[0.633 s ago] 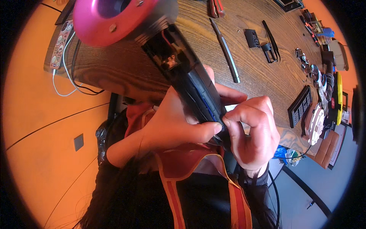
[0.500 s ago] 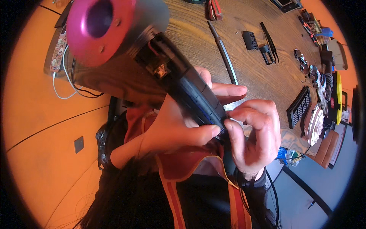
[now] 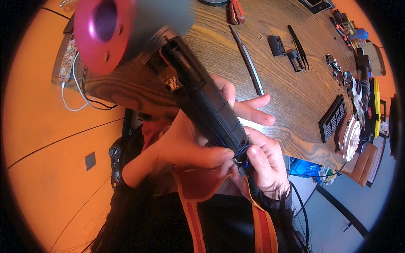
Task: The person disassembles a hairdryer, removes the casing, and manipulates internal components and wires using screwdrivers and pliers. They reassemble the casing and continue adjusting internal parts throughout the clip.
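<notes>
A hair dryer [image 3: 206, 101] with a grey body and a pink ring-shaped head [image 3: 95, 46] is held tilted in front of me. The cover is off its black handle, and a small gold-coloured part [image 3: 172, 83] shows inside near the head. My left hand [image 3: 177, 141] wraps the handle from below, thumb along its lower end and fingertips emerging on the far side. At the handle's lower end, my right hand [image 3: 266, 162] pinches with thumb and fingers beside a blue wire [image 3: 242, 149]. Its other fingers are partly hidden behind the handle.
On the wooden table [image 3: 291, 101] lie a screwdriver [image 3: 249, 63], red-handled pliers [image 3: 236, 12], black tweezers [image 3: 298, 46] and small black parts [image 3: 276, 45]. A black vented panel [image 3: 332, 118] and a round pale device [image 3: 349, 137] sit at right. A power strip [image 3: 68, 61] is at left.
My right hand has moved down and left, closer in against the handle's lower end. The blue wire shows more plainly there now. The dryer has turned slightly.
</notes>
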Action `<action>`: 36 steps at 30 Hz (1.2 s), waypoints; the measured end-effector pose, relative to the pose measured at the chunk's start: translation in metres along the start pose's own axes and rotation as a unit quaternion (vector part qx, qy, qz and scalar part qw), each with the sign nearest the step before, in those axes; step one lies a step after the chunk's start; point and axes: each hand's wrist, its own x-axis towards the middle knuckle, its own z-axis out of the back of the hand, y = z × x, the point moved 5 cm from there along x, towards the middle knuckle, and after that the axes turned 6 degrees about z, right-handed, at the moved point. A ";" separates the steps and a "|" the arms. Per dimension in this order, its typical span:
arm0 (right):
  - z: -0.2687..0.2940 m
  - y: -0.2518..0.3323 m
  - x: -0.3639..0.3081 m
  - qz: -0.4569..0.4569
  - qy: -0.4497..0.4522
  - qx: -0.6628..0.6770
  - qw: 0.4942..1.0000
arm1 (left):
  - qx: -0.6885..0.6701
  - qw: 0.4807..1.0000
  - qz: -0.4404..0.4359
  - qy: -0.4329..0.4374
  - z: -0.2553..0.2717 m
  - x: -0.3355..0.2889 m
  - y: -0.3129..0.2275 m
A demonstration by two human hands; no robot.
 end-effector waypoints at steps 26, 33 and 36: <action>-0.002 0.005 -0.001 0.302 -0.103 -0.546 0.774 | -0.023 0.953 0.227 -0.199 -0.003 -0.011 -0.003; -0.003 0.004 0.001 0.264 -0.114 -0.603 0.744 | 0.037 0.941 0.242 -0.234 -0.002 -0.010 0.008; -0.002 0.005 0.000 0.255 -0.120 -0.608 0.742 | 0.024 0.949 0.221 -0.222 -0.002 -0.010 0.006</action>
